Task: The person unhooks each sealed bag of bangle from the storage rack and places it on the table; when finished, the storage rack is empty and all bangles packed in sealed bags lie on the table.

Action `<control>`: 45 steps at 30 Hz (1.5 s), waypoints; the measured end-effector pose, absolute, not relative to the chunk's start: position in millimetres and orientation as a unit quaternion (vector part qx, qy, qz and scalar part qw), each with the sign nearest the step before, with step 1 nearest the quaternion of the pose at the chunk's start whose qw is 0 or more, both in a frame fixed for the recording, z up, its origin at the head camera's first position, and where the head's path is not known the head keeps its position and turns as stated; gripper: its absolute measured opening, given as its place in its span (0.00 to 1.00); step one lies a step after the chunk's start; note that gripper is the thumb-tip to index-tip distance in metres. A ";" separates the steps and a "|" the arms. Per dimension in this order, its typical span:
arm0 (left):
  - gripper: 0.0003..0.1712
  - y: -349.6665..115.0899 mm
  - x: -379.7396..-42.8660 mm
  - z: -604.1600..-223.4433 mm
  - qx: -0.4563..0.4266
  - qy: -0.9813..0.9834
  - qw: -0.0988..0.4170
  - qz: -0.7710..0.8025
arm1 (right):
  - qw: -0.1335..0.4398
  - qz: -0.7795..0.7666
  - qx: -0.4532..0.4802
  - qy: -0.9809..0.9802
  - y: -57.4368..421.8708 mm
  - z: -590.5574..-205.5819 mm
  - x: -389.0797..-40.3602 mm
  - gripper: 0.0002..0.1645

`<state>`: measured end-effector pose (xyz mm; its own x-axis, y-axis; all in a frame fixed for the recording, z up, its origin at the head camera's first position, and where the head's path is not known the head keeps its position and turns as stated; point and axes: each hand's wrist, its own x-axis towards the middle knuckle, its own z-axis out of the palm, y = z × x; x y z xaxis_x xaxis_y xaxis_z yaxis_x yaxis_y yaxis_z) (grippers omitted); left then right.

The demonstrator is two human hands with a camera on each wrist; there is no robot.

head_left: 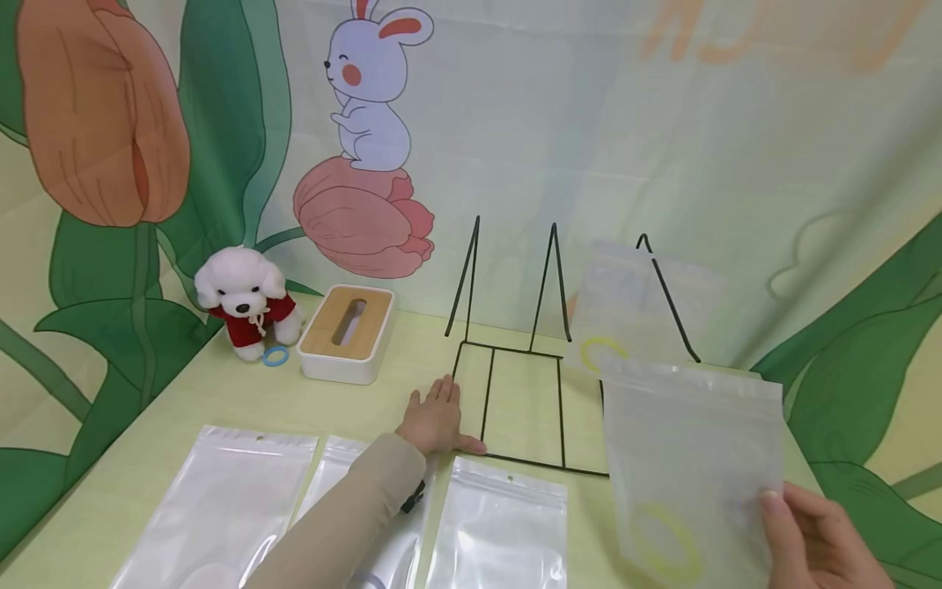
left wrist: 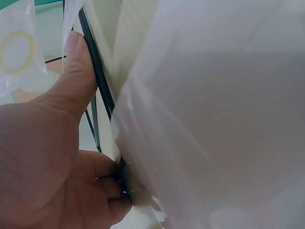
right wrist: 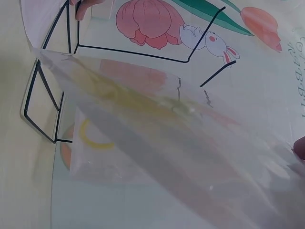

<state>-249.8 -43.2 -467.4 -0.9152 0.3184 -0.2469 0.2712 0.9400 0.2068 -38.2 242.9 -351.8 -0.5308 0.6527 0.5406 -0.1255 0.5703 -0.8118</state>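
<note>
A black wire rack (head_left: 524, 462) stands on the table with upright peaks along its back. My left hand (head_left: 432, 421) rests at the rack's front left corner, fingers extended along the side and thumb on the front wire; the left wrist view shows the thumb (left wrist: 78, 71) against that wire. At the right, my right hand (head_left: 824, 536) pinches the side edge of a translucent zip bag (head_left: 692, 442) with a yellow ring inside. This bag hangs in front of the rack's right part and hides it. Behind it, another zip bag (head_left: 648, 298) with a yellow ring leans in the rack.
Several zip bags (head_left: 508, 515) lie flat along the table's front, partly under my left forearm. At the back left are a tissue box (head_left: 346, 335) with a wooden lid, a white plush dog (head_left: 246, 298) in red, and a blue ring (head_left: 275, 356). A printed cloth (head_left: 500, 147) hangs behind.
</note>
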 end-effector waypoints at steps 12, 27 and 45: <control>0.69 -50.3 -250.9 -463.7 0.147 0.976 0.140 0.081 | 0.437 0.493 -0.198 -0.726 241.2 -367.3 -31.2 0.12; 0.69 -53.7 -254.0 -465.9 0.148 0.977 0.133 0.080 | 0.384 0.459 -0.238 -0.765 278.2 -405.9 -34.6 0.03; 0.69 -52.6 -251.7 -464.6 0.148 0.976 0.131 0.085 | 0.169 0.432 -0.349 -0.814 350.7 -462.2 -41.1 0.39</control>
